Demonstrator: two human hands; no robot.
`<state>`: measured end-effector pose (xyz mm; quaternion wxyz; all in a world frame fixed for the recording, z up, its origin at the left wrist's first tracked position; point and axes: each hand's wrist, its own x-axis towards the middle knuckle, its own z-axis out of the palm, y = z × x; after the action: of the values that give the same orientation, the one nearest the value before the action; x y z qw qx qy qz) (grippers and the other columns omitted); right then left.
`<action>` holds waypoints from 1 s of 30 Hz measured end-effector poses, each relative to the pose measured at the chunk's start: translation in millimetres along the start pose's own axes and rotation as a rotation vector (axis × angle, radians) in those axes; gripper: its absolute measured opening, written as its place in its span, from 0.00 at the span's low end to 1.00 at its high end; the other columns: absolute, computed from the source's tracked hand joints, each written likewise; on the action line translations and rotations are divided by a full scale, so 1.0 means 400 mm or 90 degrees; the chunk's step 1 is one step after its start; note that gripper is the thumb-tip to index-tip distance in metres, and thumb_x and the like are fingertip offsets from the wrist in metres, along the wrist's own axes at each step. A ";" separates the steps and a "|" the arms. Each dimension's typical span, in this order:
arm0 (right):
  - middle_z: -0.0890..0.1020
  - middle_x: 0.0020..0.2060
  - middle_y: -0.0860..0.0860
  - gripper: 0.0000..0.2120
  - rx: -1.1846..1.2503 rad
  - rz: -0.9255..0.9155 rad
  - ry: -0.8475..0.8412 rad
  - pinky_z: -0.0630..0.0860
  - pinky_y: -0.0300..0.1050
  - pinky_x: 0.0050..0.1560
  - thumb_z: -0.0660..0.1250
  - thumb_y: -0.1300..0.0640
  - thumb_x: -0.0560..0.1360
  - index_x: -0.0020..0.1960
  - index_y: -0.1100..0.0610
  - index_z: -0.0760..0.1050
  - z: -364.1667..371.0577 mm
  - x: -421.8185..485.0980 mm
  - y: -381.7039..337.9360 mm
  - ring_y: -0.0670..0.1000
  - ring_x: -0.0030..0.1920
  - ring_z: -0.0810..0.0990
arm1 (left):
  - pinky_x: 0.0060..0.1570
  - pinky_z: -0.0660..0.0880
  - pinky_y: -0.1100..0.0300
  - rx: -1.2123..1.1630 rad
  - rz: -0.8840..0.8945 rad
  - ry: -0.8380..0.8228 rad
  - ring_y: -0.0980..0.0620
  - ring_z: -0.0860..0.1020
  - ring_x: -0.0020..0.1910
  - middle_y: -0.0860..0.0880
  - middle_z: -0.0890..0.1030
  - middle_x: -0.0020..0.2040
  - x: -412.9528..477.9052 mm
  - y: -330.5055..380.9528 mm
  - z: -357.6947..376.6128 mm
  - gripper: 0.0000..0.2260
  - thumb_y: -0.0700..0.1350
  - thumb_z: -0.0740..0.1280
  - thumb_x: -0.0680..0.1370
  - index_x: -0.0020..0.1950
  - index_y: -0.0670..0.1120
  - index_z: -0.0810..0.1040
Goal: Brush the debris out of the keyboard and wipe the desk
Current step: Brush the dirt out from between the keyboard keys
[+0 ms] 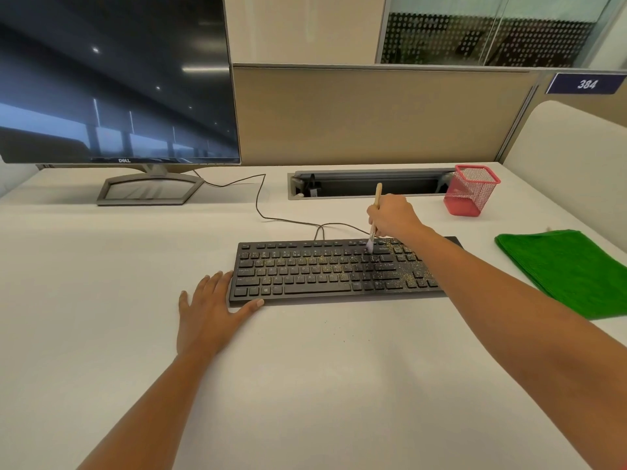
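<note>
Your left hand (210, 310) lies flat on the desk (101, 252), fingers straight, touching the near-left corner of the keyboard (332, 271); keep it there as a brace. Your right hand (395, 215) pinches the brush (374, 220), bristles on the upper rows. Flick lightly toward the yellowish debris (409, 276); the green cloth (570, 269) waits at right.

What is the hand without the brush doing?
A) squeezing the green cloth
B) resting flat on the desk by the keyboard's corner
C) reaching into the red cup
B: the left hand lies flat on the desk at the near left corner of the keyboard; the green cloth lies untouched, and the right hand holds the brush.
</note>
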<state>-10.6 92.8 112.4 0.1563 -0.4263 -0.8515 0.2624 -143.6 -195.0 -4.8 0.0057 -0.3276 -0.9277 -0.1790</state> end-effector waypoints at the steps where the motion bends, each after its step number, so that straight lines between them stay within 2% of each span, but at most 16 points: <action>1: 0.81 0.50 0.61 0.15 0.005 -0.003 0.011 0.79 0.49 0.52 0.56 0.57 0.80 0.55 0.67 0.76 -0.003 0.000 -0.001 0.58 0.46 0.82 | 0.73 0.48 0.45 0.000 0.000 0.000 0.53 0.54 0.76 0.52 0.62 0.75 0.000 0.000 0.000 0.47 0.77 0.41 0.62 0.74 0.53 0.60; 5: 0.81 0.48 0.60 0.17 0.022 -0.013 0.022 0.74 0.40 0.40 0.57 0.53 0.81 0.55 0.65 0.77 0.001 -0.005 0.005 0.57 0.46 0.81 | 0.73 0.47 0.45 0.000 -0.005 -0.002 0.53 0.54 0.76 0.52 0.61 0.75 0.000 -0.001 0.001 0.48 0.77 0.41 0.61 0.75 0.53 0.60; 10: 0.82 0.47 0.60 0.16 -0.028 -0.015 0.009 0.76 0.47 0.46 0.56 0.55 0.80 0.52 0.66 0.77 -0.002 -0.010 0.015 0.55 0.41 0.79 | 0.73 0.45 0.46 -0.010 -0.008 -0.011 0.54 0.53 0.76 0.53 0.60 0.76 -0.002 0.004 -0.002 0.48 0.77 0.41 0.61 0.75 0.54 0.59; 13: 0.82 0.48 0.61 0.16 0.045 -0.025 0.011 0.79 0.48 0.50 0.56 0.55 0.81 0.54 0.66 0.77 -0.004 -0.010 0.005 0.57 0.45 0.82 | 0.73 0.46 0.46 -0.016 -0.006 -0.007 0.54 0.53 0.76 0.52 0.60 0.76 -0.001 0.003 -0.002 0.47 0.77 0.44 0.62 0.75 0.54 0.59; 17: 0.82 0.50 0.61 0.16 0.138 -0.016 -0.060 0.77 0.38 0.39 0.58 0.55 0.80 0.55 0.66 0.77 0.000 -0.017 0.003 0.55 0.45 0.82 | 0.73 0.47 0.46 -0.007 -0.003 -0.001 0.53 0.54 0.76 0.52 0.61 0.75 0.001 0.000 0.000 0.47 0.77 0.43 0.62 0.75 0.53 0.60; 21: 0.81 0.51 0.61 0.16 0.039 0.009 -0.049 0.79 0.47 0.49 0.57 0.55 0.81 0.55 0.67 0.76 -0.014 -0.018 0.019 0.58 0.49 0.82 | 0.73 0.47 0.45 -0.006 -0.003 0.004 0.53 0.54 0.76 0.52 0.62 0.75 -0.001 0.000 0.001 0.43 0.75 0.48 0.65 0.75 0.52 0.60; 23: 0.79 0.48 0.61 0.17 -0.086 0.014 -0.020 0.73 0.46 0.44 0.55 0.56 0.81 0.56 0.68 0.75 -0.026 -0.018 0.025 0.59 0.48 0.80 | 0.73 0.47 0.46 -0.004 -0.003 -0.001 0.53 0.54 0.76 0.52 0.61 0.76 0.000 0.000 0.000 0.45 0.76 0.46 0.64 0.75 0.53 0.60; 25: 0.78 0.48 0.61 0.16 -0.169 0.014 0.018 0.67 0.43 0.42 0.54 0.57 0.81 0.55 0.68 0.75 -0.036 -0.021 0.029 0.57 0.43 0.76 | 0.73 0.47 0.46 -0.003 -0.002 -0.002 0.53 0.54 0.76 0.53 0.61 0.76 0.001 -0.001 0.000 0.47 0.77 0.43 0.62 0.75 0.53 0.59; 27: 0.80 0.47 0.60 0.16 -0.171 0.014 0.050 0.67 0.42 0.41 0.55 0.57 0.81 0.55 0.67 0.76 -0.039 -0.018 0.034 0.54 0.40 0.74 | 0.73 0.47 0.46 -0.007 -0.002 -0.001 0.53 0.54 0.76 0.53 0.61 0.75 0.001 -0.001 0.001 0.46 0.77 0.44 0.63 0.75 0.53 0.60; 30: 0.82 0.47 0.60 0.17 -0.048 0.013 0.038 0.76 0.47 0.44 0.56 0.55 0.81 0.54 0.68 0.77 -0.041 -0.005 0.034 0.57 0.43 0.81 | 0.73 0.46 0.46 -0.011 -0.005 -0.004 0.53 0.54 0.76 0.52 0.61 0.76 0.000 0.002 -0.001 0.43 0.77 0.50 0.68 0.75 0.53 0.60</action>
<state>7.3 103.2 117.8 0.1628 -0.4480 -0.8513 0.2191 -143.0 -194.6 -4.1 -0.0007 -0.3249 -0.9273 -0.1861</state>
